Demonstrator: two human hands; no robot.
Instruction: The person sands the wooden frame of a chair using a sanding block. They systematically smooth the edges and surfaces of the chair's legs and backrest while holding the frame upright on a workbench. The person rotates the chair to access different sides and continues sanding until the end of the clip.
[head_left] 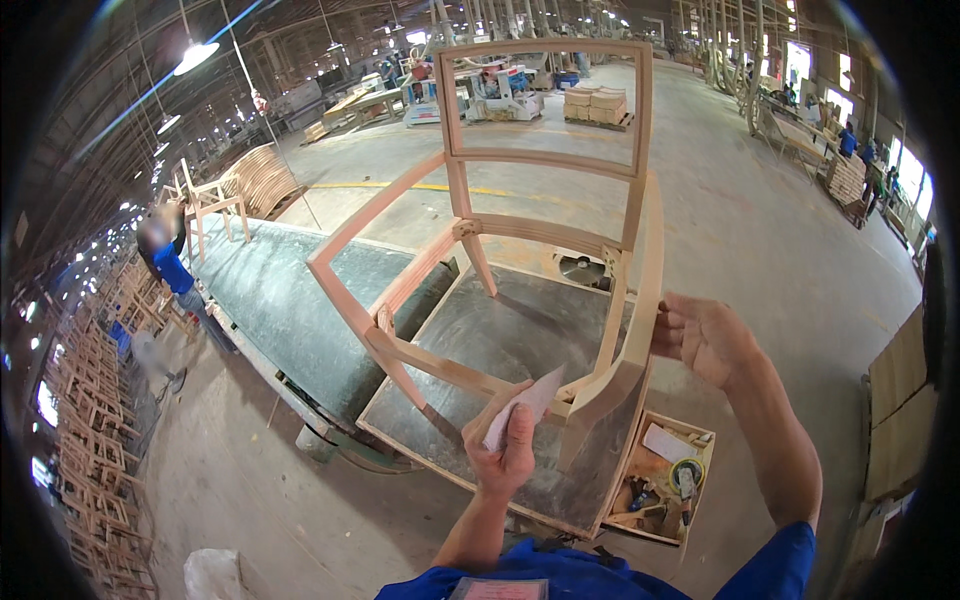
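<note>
A bare wooden armchair frame (pixel 545 233) stands on a dark-topped worktable (pixel 480 330), its seat opening and back unfilled. My left hand (pixel 492 450) is closed round a folded, pale pinkish-grey piece of sandpaper (pixel 530 402), thumb on top, in front of the chair's front rail (pixel 440 365). To the right, my right hand (pixel 708 340) is at the outer side of the chair's right arm (pixel 648 270). Its fingers are stretched out and slightly bent toward the wood; whether they touch it I cannot tell.
A wooden tool box (pixel 700 480) with tape and tools hangs by the table's right edge. A long green-topped table (pixel 300 270) adjoins on the left, with another chair (pixel 215 205) and a co-worker (pixel 175 265) beyond. Stacked chair frames (pixel 100 450) line the far left; cartons (pixel 897 400) stand right.
</note>
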